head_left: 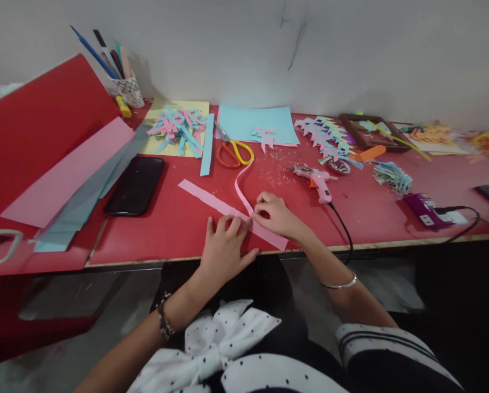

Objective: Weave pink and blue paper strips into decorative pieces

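A long pink paper strip (203, 197) lies flat across the red table (375, 213) near its front edge. My left hand (223, 245) rests on the strip with fingers spread, pressing it down. My right hand (275, 214) pinches a second, narrower pink strip (241, 188) where it meets the flat one; that strip curls up and away toward the scissors. Both hands sit close together at the crossing point.
Orange and yellow scissors (233, 152), a pink glue gun (316, 180) with its cord, a black phone (135, 184), a pile of cut strips (178, 126) on yellow paper, a blue sheet (254, 123), large red and pink sheets (51, 158) at left, a pen cup (127, 87).
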Demonstrator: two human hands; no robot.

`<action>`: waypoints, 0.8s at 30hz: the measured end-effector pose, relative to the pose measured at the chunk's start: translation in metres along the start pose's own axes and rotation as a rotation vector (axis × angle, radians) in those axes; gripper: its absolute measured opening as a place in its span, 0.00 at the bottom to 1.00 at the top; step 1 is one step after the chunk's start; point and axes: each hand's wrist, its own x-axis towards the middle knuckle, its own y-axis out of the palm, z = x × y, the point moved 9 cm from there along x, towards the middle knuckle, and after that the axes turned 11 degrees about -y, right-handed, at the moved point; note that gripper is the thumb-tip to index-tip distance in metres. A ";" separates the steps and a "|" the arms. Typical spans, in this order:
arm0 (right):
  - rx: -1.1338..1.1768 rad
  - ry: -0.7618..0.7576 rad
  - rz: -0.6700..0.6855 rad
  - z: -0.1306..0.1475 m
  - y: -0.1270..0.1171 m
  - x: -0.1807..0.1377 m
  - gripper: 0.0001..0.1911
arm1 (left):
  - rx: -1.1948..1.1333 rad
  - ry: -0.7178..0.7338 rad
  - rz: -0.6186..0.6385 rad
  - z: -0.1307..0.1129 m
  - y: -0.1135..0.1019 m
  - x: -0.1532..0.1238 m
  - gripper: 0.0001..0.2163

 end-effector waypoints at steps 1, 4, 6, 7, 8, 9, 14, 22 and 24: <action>0.011 -0.001 0.010 0.000 0.000 -0.001 0.11 | 0.004 0.004 0.000 0.000 0.000 0.000 0.26; 0.040 -0.009 0.031 0.002 -0.001 -0.001 0.11 | 0.017 0.011 0.003 -0.001 -0.001 0.001 0.25; 0.048 -0.014 0.036 0.003 -0.002 -0.001 0.11 | 0.026 0.008 0.012 -0.001 -0.002 0.001 0.25; 0.049 -0.015 0.035 0.002 -0.002 -0.001 0.11 | 0.029 0.009 0.017 -0.001 -0.002 0.001 0.25; 0.049 -0.015 0.033 0.002 -0.003 -0.001 0.11 | 0.033 0.011 0.021 -0.002 -0.002 0.001 0.25; 0.049 -0.014 0.030 0.001 -0.003 -0.001 0.11 | 0.038 0.015 0.024 -0.003 -0.002 0.000 0.25; 0.080 -0.003 0.002 -0.001 -0.006 -0.005 0.11 | 0.066 0.021 0.036 -0.007 -0.002 0.000 0.24; -0.019 -0.002 0.025 0.004 -0.006 -0.012 0.09 | 0.099 0.004 0.039 -0.011 -0.003 -0.001 0.26; -0.019 -0.002 0.024 0.003 -0.005 -0.012 0.09 | 0.096 0.003 0.038 -0.011 -0.003 -0.001 0.26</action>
